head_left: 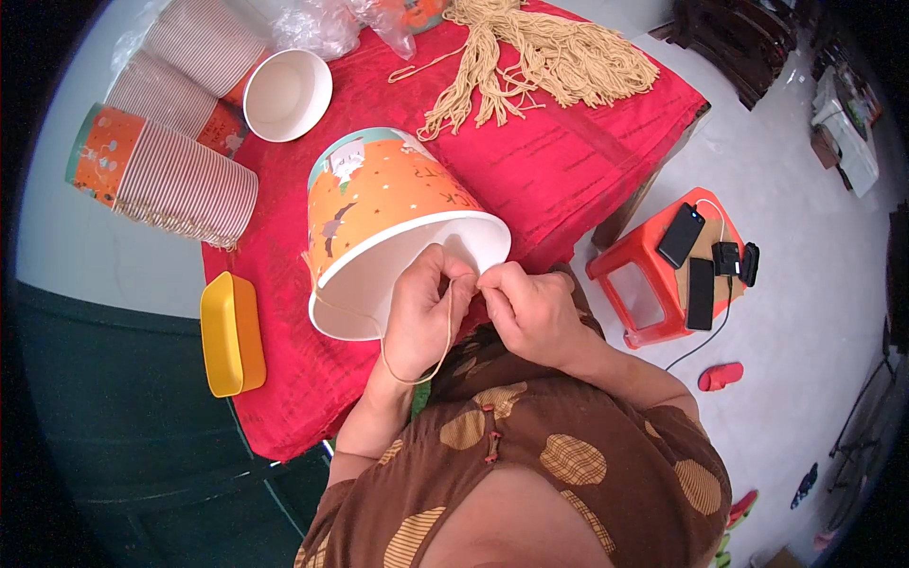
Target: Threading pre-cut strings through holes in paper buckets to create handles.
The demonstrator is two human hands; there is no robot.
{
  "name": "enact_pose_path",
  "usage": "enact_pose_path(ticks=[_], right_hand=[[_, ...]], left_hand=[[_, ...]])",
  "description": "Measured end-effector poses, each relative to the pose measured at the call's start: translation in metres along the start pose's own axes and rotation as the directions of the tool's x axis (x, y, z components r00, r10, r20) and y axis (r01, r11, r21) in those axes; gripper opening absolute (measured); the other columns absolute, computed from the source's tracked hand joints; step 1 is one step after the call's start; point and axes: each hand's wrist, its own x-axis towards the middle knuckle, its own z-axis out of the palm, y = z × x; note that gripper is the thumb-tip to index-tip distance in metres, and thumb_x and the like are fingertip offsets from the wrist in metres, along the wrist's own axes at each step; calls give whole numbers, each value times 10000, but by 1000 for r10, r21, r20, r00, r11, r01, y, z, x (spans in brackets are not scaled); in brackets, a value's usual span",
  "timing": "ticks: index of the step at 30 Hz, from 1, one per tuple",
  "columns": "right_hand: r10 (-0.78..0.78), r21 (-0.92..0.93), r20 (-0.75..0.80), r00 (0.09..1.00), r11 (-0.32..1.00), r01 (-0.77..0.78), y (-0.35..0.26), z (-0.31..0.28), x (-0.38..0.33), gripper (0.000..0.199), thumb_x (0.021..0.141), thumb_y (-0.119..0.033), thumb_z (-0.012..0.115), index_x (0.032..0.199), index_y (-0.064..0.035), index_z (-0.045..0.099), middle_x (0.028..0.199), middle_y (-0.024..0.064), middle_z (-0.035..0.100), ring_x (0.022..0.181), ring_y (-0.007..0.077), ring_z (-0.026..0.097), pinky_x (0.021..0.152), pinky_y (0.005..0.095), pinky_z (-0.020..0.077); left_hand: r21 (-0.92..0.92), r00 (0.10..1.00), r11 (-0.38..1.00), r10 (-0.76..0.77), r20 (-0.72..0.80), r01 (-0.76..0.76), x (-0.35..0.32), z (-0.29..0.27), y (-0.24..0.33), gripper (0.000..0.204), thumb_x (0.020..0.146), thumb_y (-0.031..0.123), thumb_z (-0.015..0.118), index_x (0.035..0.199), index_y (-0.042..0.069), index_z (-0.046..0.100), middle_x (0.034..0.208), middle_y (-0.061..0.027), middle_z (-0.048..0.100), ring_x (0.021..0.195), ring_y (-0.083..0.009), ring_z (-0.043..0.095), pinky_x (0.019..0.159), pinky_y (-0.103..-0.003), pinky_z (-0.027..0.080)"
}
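Both hands work a cord (417, 364) at the rim of the orange bucket (388, 218), tipped on the red table (568, 151). The left hand (421, 308) and right hand (530, 308) pinch it (knotting, apparently); next comes a steady pull tight.

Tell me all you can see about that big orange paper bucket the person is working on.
The orange paper bucket lies tilted on its side on the red cloth, open mouth toward the person. Its outside is orange with cartoon prints and a teal band at the base; the inside and rolled rim are plain white. The left hand rests at its rim, the right hand beside it, both pinching a thin tan string that loops below.
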Motion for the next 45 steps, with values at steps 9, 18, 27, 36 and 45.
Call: enact_pose_path(ticks=[9,18,27,36,45], right_hand=[[-64,16,-10,998,998,64,5,5,-6,130,843,10,675,936,-14,587,625,131,600,547,305,647,493,397,486],[-60,-35,-111,992,998,56,0,-1,5,219,820,10,695,1030,-17,637,851,129,629,677,282,662,566,368,520],[-54,-182,-183,982,983,20,1,3,13,228,794,-51,707,1017,-27,666,956,105,563,859,288,571,699,381,508],[-133,-356,-179,975,932,62,3,3,15,183,797,-137,643,966,-76,679,884,61,529,934,277,506,850,442,334],[-101,-310,-180,979,950,41,3,0,15,204,721,-57,713,924,-68,713,844,66,567,897,292,526,838,436,336]], left_hand=[[-127,994,987,-90,68,98,0,-6,3,63,943,-6,608,896,12,570,730,14,566,659,-29,506,565,-204,414],[-104,996,991,88,8,-87,-1,-1,-10,57,925,-48,599,931,-7,561,803,-10,593,726,-59,551,635,-228,466],[246,920,895,391,-33,-371,0,8,-7,148,849,-111,595,924,8,551,833,-106,587,732,-205,602,655,-310,494],[540,812,663,579,67,-518,2,9,-3,233,780,-146,615,933,19,555,866,-157,584,752,-335,624,659,-379,512],[669,832,597,552,58,-442,-2,7,2,249,792,-90,661,1002,24,591,856,-168,575,752,-379,624,631,-446,514]])
